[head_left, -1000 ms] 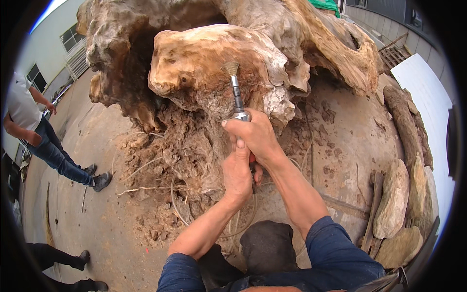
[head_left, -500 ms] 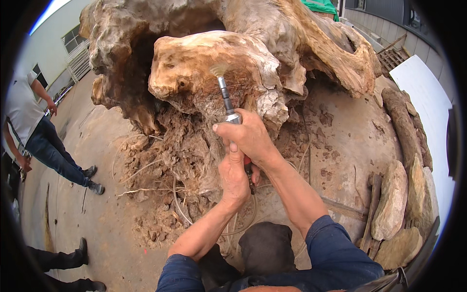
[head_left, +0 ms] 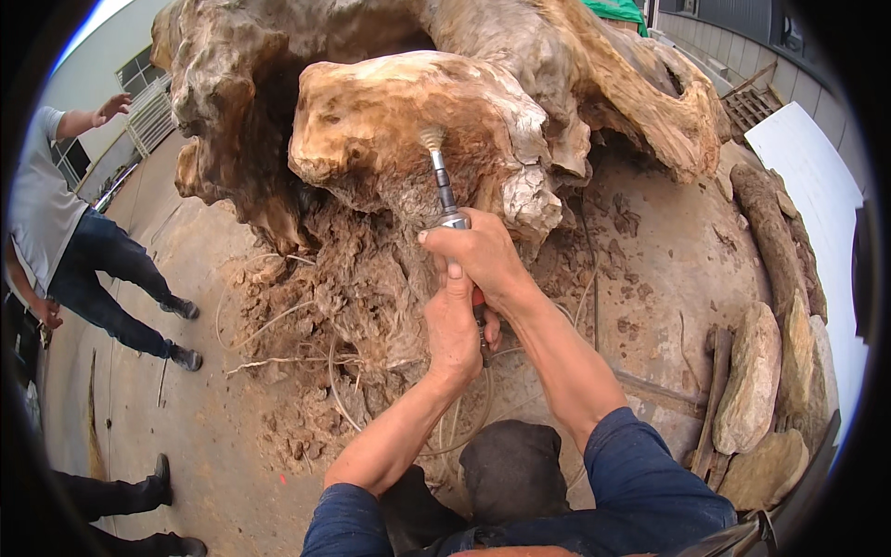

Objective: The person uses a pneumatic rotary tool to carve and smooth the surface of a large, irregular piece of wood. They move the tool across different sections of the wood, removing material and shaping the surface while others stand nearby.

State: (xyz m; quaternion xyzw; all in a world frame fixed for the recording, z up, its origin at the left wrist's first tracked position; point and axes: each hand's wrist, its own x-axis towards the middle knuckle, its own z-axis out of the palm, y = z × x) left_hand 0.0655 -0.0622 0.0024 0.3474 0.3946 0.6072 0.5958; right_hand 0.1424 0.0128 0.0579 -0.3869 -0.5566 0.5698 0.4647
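Both bare forearms reach forward from rolled dark-blue sleeves, the elbows bent and spread, the wrists close together. The right hand (head_left: 478,249) is the forward one, its fingers curled round the silver neck of a slim silver, black and red rotary tool (head_left: 445,192), thumb pointing left across it. The left hand (head_left: 452,327) sits just behind and below, closed round the rear grip, thumb up against the right hand. Together they hide most of the tool's body. The tool tilts up and away, its flared, straw-coloured bristle brush (head_left: 432,138) at the reddish-brown front of a huge, gnarled, tan-and-grey tree stump (head_left: 371,107), which fills the far side of the grey concrete floor (head_left: 200,422).

Loops of pale, thin hose (head_left: 336,381) lie beneath the hands, in front of the stump, among crumbled brown bark debris (head_left: 295,436). Along the floor's right edge lie a long brown log (head_left: 766,218) and rough beige slabs (head_left: 747,381), beside a large white flat panel (head_left: 817,176). Near the left edge stands a person in a light-grey shirt (head_left: 76,227), one arm raised; dark-trousered legs (head_left: 107,494) enter at the near left corner.
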